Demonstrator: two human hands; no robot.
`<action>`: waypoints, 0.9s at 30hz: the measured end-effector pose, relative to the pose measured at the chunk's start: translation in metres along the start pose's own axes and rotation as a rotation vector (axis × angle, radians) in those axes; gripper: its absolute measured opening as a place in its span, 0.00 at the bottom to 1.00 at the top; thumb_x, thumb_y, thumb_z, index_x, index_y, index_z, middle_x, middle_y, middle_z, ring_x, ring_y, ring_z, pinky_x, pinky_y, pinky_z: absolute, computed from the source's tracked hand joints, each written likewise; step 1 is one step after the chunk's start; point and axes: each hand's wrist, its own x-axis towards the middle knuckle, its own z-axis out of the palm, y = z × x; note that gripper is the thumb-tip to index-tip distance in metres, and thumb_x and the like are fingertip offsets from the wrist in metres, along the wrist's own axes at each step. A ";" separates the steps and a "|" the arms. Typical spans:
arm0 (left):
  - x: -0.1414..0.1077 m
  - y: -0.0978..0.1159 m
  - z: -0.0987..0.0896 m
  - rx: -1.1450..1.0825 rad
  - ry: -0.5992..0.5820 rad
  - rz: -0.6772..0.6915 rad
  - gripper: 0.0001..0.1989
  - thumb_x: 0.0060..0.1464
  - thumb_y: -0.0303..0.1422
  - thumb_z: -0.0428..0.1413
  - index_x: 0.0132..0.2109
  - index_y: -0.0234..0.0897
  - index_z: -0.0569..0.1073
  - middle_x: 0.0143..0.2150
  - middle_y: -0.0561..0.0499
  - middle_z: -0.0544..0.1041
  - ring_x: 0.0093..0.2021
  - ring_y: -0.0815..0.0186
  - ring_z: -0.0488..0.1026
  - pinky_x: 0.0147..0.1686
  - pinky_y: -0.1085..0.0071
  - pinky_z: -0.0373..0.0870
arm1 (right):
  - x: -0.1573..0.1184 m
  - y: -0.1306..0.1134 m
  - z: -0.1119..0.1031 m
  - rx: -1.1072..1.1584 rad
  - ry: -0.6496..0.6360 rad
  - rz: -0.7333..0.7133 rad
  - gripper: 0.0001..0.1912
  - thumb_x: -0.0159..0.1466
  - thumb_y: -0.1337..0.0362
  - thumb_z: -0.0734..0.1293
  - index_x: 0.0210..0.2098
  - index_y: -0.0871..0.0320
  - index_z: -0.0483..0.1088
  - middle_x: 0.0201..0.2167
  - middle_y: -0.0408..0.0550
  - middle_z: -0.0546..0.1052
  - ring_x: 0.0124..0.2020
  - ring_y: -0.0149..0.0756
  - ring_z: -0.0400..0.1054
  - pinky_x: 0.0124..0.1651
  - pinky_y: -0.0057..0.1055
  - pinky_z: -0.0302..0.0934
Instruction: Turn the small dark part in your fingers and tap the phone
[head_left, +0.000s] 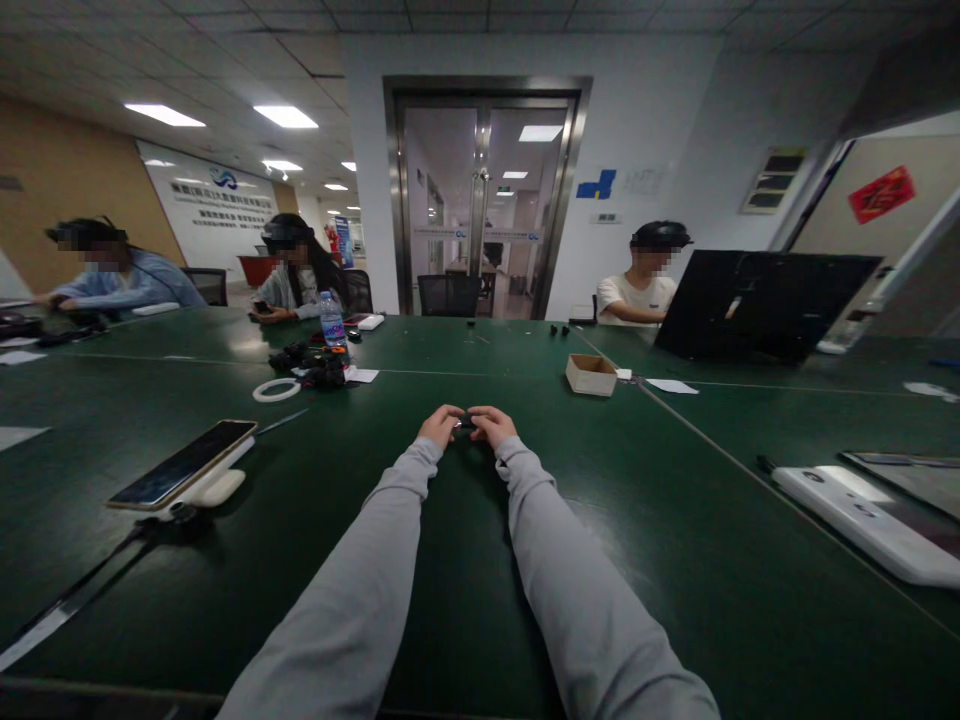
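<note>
Both my arms, in grey sleeves, reach forward over the green table (480, 560). Between my fingertips is a small black object (466, 421) with a shiny silvery bit on its left side; it is too small to name. My left hand (439, 427) pinches its left end, fingers bent and closed. From the other side, my right hand (494, 426) closes its fingers on the right end. The hands are close together, just above or resting on the tabletop; I cannot tell which. The fingers cover part of the object.
A phone (187, 462) lies on a white device at left. Beyond it are a white ring (276, 390), tangled black gear (311, 364) and a water bottle (331, 320). A small open box (591, 375) and a black monitor (757, 305) stand right. Three people sit across.
</note>
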 end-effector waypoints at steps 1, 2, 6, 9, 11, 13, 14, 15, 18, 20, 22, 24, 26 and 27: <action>0.001 -0.001 0.000 0.009 -0.001 0.000 0.13 0.45 0.28 0.46 0.38 0.36 0.70 0.23 0.55 0.68 0.18 0.75 0.61 0.20 0.77 0.60 | 0.000 0.000 0.000 0.002 0.001 0.001 0.10 0.45 0.68 0.65 0.29 0.60 0.70 0.13 0.38 0.69 0.13 0.27 0.63 0.20 0.25 0.61; 0.001 -0.002 0.000 0.019 -0.003 -0.001 0.13 0.45 0.28 0.45 0.38 0.36 0.70 0.21 0.55 0.67 0.17 0.75 0.61 0.20 0.77 0.60 | 0.000 0.000 0.000 0.002 0.001 0.002 0.10 0.45 0.68 0.65 0.29 0.60 0.70 0.13 0.38 0.69 0.13 0.27 0.63 0.20 0.25 0.61; 0.002 -0.004 0.000 0.022 -0.014 0.013 0.13 0.47 0.31 0.45 0.37 0.36 0.71 0.20 0.55 0.67 0.17 0.74 0.61 0.19 0.77 0.60 | 0.000 -0.001 0.000 -0.001 0.000 -0.001 0.10 0.45 0.67 0.65 0.29 0.60 0.70 0.13 0.38 0.70 0.14 0.27 0.64 0.20 0.26 0.61; 0.002 -0.004 0.000 0.027 -0.017 0.019 0.12 0.45 0.30 0.46 0.38 0.36 0.71 0.21 0.55 0.68 0.18 0.74 0.62 0.20 0.77 0.60 | -0.001 -0.001 0.000 -0.010 -0.005 -0.002 0.11 0.45 0.67 0.65 0.30 0.60 0.70 0.13 0.39 0.70 0.14 0.27 0.64 0.21 0.26 0.62; 0.001 -0.004 0.000 0.043 -0.017 0.014 0.12 0.47 0.30 0.45 0.37 0.35 0.71 0.19 0.56 0.66 0.17 0.74 0.61 0.19 0.77 0.59 | -0.001 -0.002 0.000 -0.010 -0.008 0.001 0.11 0.45 0.67 0.65 0.30 0.60 0.70 0.13 0.39 0.70 0.14 0.27 0.64 0.21 0.26 0.62; 0.001 -0.005 0.000 0.058 -0.016 0.023 0.13 0.49 0.33 0.43 0.37 0.35 0.71 0.16 0.56 0.65 0.17 0.74 0.60 0.18 0.78 0.58 | -0.001 -0.002 0.000 -0.007 -0.009 0.004 0.11 0.45 0.67 0.65 0.30 0.60 0.70 0.13 0.39 0.69 0.14 0.27 0.63 0.21 0.26 0.62; 0.001 -0.005 0.000 0.066 -0.017 0.034 0.14 0.50 0.34 0.43 0.36 0.35 0.71 0.16 0.56 0.64 0.16 0.74 0.60 0.18 0.78 0.58 | -0.001 -0.001 0.001 -0.007 -0.010 0.004 0.11 0.45 0.67 0.65 0.30 0.60 0.70 0.13 0.39 0.69 0.14 0.27 0.63 0.21 0.26 0.62; 0.001 -0.006 0.000 0.074 -0.018 0.044 0.15 0.51 0.36 0.42 0.36 0.35 0.71 0.15 0.56 0.64 0.16 0.74 0.60 0.18 0.78 0.58 | -0.001 -0.001 0.001 -0.007 -0.010 0.005 0.11 0.45 0.67 0.65 0.30 0.60 0.70 0.13 0.38 0.69 0.14 0.27 0.64 0.21 0.26 0.62; 0.001 -0.006 0.000 0.062 -0.018 0.049 0.17 0.52 0.39 0.42 0.36 0.35 0.71 0.16 0.55 0.65 0.17 0.73 0.60 0.18 0.77 0.58 | -0.001 -0.001 0.000 -0.012 -0.005 0.007 0.11 0.45 0.67 0.66 0.30 0.60 0.70 0.14 0.39 0.70 0.14 0.27 0.64 0.21 0.26 0.62; 0.001 -0.005 0.000 0.031 -0.008 0.042 0.14 0.50 0.37 0.45 0.37 0.35 0.71 0.19 0.55 0.67 0.19 0.73 0.62 0.19 0.78 0.60 | -0.001 -0.002 0.000 -0.015 -0.002 0.012 0.10 0.45 0.67 0.66 0.29 0.60 0.70 0.14 0.39 0.70 0.15 0.27 0.64 0.21 0.26 0.62; 0.001 -0.004 0.001 0.016 -0.004 0.043 0.11 0.47 0.32 0.48 0.37 0.36 0.71 0.21 0.55 0.68 0.21 0.74 0.64 0.20 0.78 0.61 | -0.001 -0.002 0.000 -0.015 -0.001 0.019 0.10 0.45 0.67 0.66 0.29 0.60 0.70 0.13 0.38 0.69 0.14 0.27 0.64 0.21 0.26 0.62; 0.000 -0.003 0.001 0.025 -0.012 0.043 0.11 0.46 0.30 0.48 0.38 0.36 0.71 0.20 0.55 0.67 0.19 0.74 0.63 0.19 0.79 0.60 | -0.002 -0.003 0.001 -0.012 -0.001 0.021 0.10 0.45 0.68 0.65 0.29 0.60 0.70 0.13 0.38 0.69 0.14 0.26 0.64 0.21 0.26 0.62; 0.001 -0.004 0.000 0.036 -0.021 0.042 0.12 0.48 0.32 0.46 0.38 0.36 0.71 0.18 0.56 0.65 0.18 0.74 0.61 0.19 0.78 0.59 | -0.003 -0.003 0.001 -0.011 0.001 0.021 0.10 0.45 0.68 0.65 0.29 0.60 0.70 0.13 0.38 0.69 0.14 0.26 0.63 0.20 0.25 0.62; 0.001 -0.004 0.000 0.036 -0.021 0.042 0.13 0.49 0.34 0.45 0.38 0.36 0.71 0.18 0.56 0.65 0.17 0.74 0.61 0.18 0.78 0.59 | -0.003 -0.003 0.002 -0.011 0.003 0.023 0.09 0.45 0.69 0.65 0.29 0.60 0.70 0.12 0.38 0.69 0.14 0.26 0.63 0.20 0.25 0.62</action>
